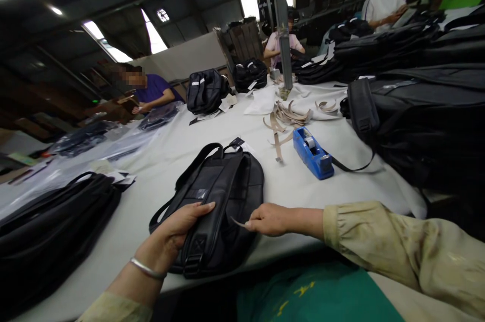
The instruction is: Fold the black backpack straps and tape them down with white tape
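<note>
A black backpack point(248, 180) lies on the white-covered table in front of me, its shoulder straps facing up. My left hand point(185, 221) is closed round one padded strap point(215, 211), thumb on top and fingers partly hidden beneath. At the bag's right side, my right hand point(267, 219) pinches a thin, curved brownish strip point(238, 223) whose free end points over the bag. A dark tag point(237, 142) lies by the backpack's top end.
Beyond the bag are a blue tape dispenser point(312, 154) and a heap of beige strips point(290, 113). Black bags are piled at left point(49, 226) and right point(428, 109). A metal post point(282, 24) rises at the back; several people work around the table.
</note>
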The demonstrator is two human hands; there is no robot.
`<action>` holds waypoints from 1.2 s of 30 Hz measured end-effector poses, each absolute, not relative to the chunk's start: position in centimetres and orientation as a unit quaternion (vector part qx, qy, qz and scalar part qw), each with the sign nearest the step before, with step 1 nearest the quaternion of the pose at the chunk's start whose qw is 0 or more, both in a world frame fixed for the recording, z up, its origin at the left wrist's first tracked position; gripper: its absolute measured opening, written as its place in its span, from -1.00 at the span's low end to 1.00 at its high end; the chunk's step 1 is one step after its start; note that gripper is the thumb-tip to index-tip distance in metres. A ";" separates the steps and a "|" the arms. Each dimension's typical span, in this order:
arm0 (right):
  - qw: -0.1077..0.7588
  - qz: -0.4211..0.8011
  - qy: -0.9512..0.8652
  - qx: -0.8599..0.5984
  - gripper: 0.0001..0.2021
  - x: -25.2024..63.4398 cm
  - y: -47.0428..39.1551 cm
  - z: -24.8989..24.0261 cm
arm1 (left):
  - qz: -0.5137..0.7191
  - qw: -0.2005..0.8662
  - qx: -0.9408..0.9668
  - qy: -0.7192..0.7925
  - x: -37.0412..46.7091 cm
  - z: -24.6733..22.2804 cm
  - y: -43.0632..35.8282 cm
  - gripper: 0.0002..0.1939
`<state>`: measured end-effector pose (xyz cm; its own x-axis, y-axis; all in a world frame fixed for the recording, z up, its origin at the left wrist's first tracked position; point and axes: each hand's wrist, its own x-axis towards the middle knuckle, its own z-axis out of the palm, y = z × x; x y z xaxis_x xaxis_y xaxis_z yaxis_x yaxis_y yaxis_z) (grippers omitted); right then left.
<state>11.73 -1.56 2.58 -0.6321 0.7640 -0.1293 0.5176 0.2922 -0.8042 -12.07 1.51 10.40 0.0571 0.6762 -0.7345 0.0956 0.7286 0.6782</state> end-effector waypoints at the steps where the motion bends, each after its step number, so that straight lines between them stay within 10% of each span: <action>1: 0.126 0.461 -0.765 -0.432 -0.81 11.0 -1.3 2.6 | 0.216 0.664 0.299 0.650 -12.1 10.3 1.5 -0.85; 6: 0.056 0.607 -0.630 -0.481 -0.82 7.4 0.1 3.1 | 0.205 0.659 0.318 0.650 -11.9 10.1 1.6 -0.81; 18: 0.237 0.911 -0.230 -0.246 -0.82 5.0 1.7 -0.7 | 0.254 0.579 0.427 0.647 -11.6 6.6 -0.1 -0.75; 25: 0.313 0.819 -0.231 -0.421 -0.71 3.3 0.5 -2.2 | 0.324 0.403 0.512 0.686 -10.9 4.3 -1.6 -0.71; 28: 0.335 0.817 -0.238 -0.405 -0.62 2.9 0.3 -3.1 | 0.403 0.338 0.467 0.711 -10.6 3.6 -2.7 -0.35; 31: 0.347 0.821 -0.249 -0.379 -0.53 2.9 0.2 -3.4 | 0.415 0.392 0.383 0.726 -10.2 2.9 -3.7 -0.27; 36: 0.323 0.819 -0.294 -0.372 -0.50 4.4 0.4 -2.9 | 0.434 0.590 0.324 0.598 -10.2 2.7 -4.0 -0.67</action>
<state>4.42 0.41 -2.89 -0.5148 0.7478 -0.4192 -0.3111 -0.6186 -0.7215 -10.23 -3.98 2.68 -0.0928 0.9005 -0.4249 -0.1245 0.4129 0.9022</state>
